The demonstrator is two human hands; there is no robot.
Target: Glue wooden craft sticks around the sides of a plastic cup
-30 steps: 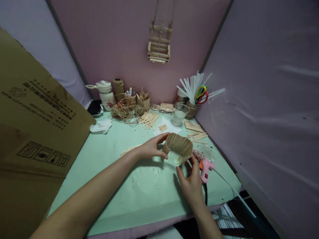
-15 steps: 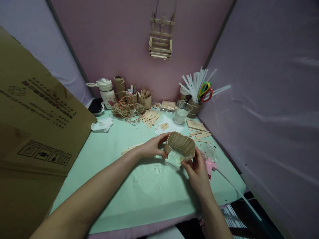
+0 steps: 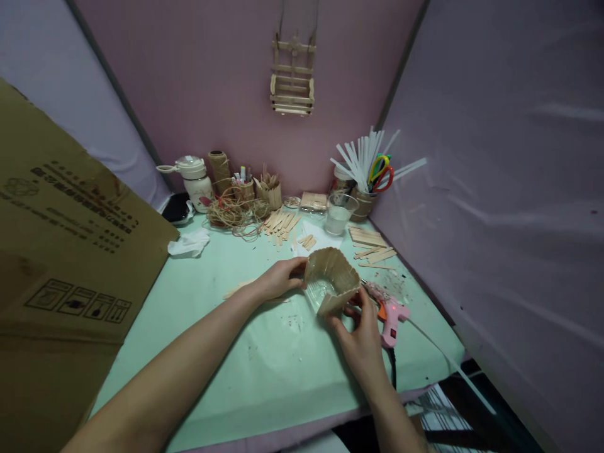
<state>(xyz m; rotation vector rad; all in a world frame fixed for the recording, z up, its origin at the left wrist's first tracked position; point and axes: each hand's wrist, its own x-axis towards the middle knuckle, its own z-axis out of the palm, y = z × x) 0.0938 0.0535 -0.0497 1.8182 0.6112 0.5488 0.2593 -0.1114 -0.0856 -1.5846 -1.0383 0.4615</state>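
Between my two hands is a small clear plastic container walled with upright wooden craft sticks (image 3: pixel 333 277), its open top tilted toward me. My left hand (image 3: pixel 282 277) grips its left side, fingers behind and thumb at the near wall. On the lower right, my right hand (image 3: pixel 357 321) holds it with thumb and fingers at the wall. One near-left stretch of the container shows bare clear plastic. A pink hot glue gun (image 3: pixel 391 313) with a lit red light lies just right of my right hand. Some craft sticks (image 3: pixel 238 289) lie partly hidden behind my left forearm.
Loose craft sticks (image 3: pixel 279 225) and a stick pile (image 3: pixel 368 238) lie farther back. A clear plastic cup (image 3: pixel 338 214), tangled twine (image 3: pixel 231 214), a white bottle (image 3: pixel 195 182) and a holder of glue sticks and scissors (image 3: pixel 363 204) line the back. A cardboard box (image 3: pixel 70 264) stands left.
The container has been turned and tilted in my hands, so a stick-covered wall now faces nearer my right hand. More of the glue gun shows. The whole view has shifted slightly.
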